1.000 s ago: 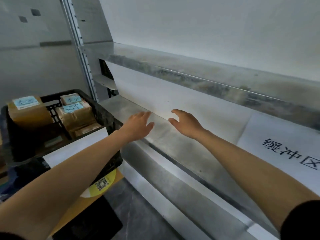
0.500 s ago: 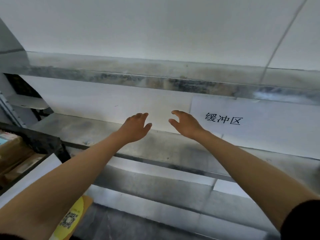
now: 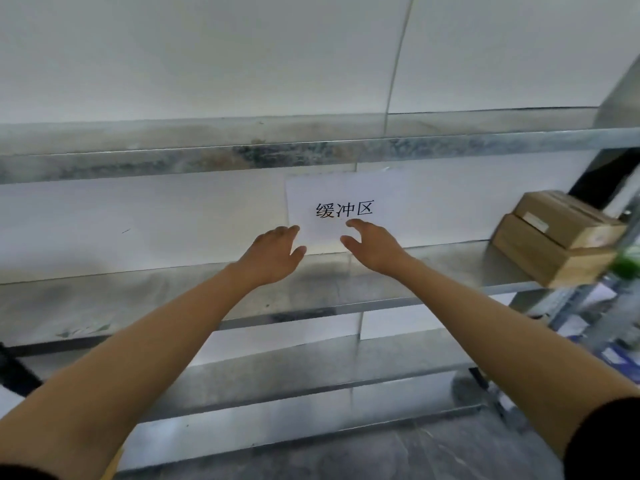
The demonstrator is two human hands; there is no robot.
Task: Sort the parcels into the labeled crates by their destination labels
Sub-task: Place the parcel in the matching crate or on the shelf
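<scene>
Both arms stretch forward over a metal shelf (image 3: pixel 138 299). My left hand (image 3: pixel 273 252) and my right hand (image 3: pixel 372 247) hover side by side above the shelf, fingers apart, holding nothing. Just behind them a white paper sign (image 3: pixel 343 209) with black characters is stuck to the back wall. Two brown cardboard parcels lie stacked at the shelf's right end: a larger lower parcel (image 3: pixel 543 261) and a smaller parcel (image 3: pixel 568 218) on top. They are well to the right of my right hand. No crate is in view.
An upper metal shelf (image 3: pixel 311 150) runs across above my hands. Lower shelf levels (image 3: pixel 311 372) sit below, over a grey floor. A shelf upright (image 3: pixel 620 98) and blurred green and blue items (image 3: pixel 623 265) stand at the far right.
My view has swung to the right along the shelf: the black crate with parcels has left the frame, the sign has come to the centre, and the stacked parcels have appeared. Both hands stay empty.
</scene>
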